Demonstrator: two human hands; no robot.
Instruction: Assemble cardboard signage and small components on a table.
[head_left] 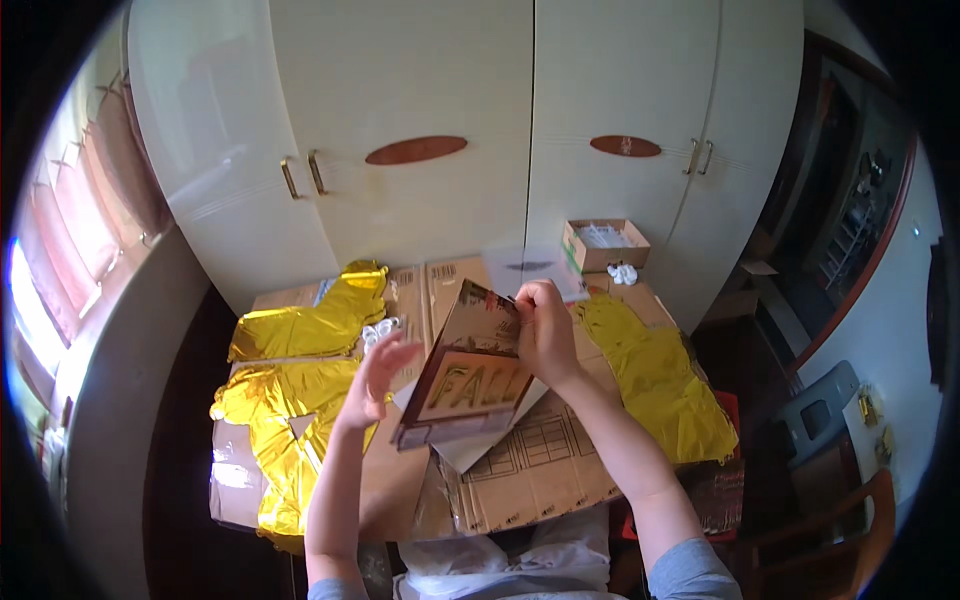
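Note:
My right hand (548, 338) pinches the upper right edge of a printed brown card (470, 345), which is tilted above the table. Gold balloon letters are pictured on its front. To the left of the card, my left hand (378, 382) is raised with its fingers apart, holding nothing. A white sheet (470, 452) shows partly from beneath the card; whether it is attached I cannot tell. Flat gold foil balloons lie on both sides: one at the far left (300, 330), one at the near left (270, 395) and one on the right (660, 385).
Flattened cardboard (530, 455) covers the table. At the back right stands an open box (607, 255) of thin white pieces, beside a small white bundle (622, 274). A clear plastic bag (535, 272) and white ribbon coils (380, 332) lie nearby. Wardrobe doors (410, 90) rise behind.

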